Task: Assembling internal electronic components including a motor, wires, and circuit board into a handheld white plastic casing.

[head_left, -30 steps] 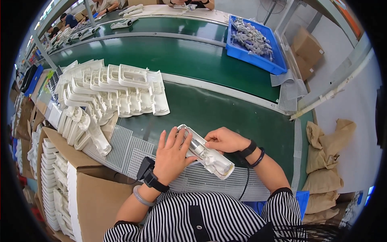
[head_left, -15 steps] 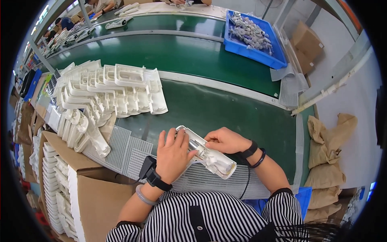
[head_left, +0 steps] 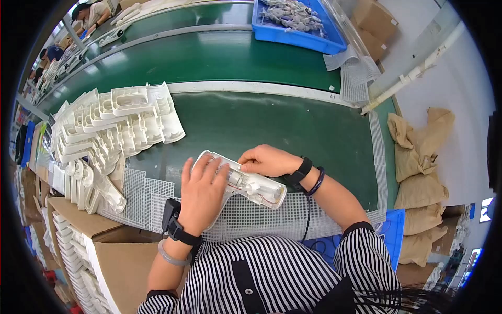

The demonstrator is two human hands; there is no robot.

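Note:
A long white plastic housing [head_left: 271, 194] lies in front of me at a slant, its open side up. Inside it sit a silvery cylinder [head_left: 234, 177], white fittings and thin wires near the right end. My left hand [head_left: 203, 196] grips the housing's left end, its fingers laid over the cavity and hiding part of it. At the upper edge, my right hand [head_left: 267, 160] has its fingers curled, with thumb and index pinched against the rim. Whether a small piece is between those fingertips cannot be seen. A pale curved edge shows beside my left wrist, partly covered.
Nested white shells [head_left: 123, 118] stand on the green bench [head_left: 293, 123] at left. An open carton [head_left: 123, 261] of white parts is at lower left. Beyond the divider rail [head_left: 251, 86], a blue tray [head_left: 300, 39] holds bagged parts. Brown sacks [head_left: 418, 162] are at right; a co-worker [head_left: 93, 15] is far left.
The view has shifted, so the bench things sit further left and higher. The housing lies flatter across the view. Both hands stay on it, the right one still at its upper edge.

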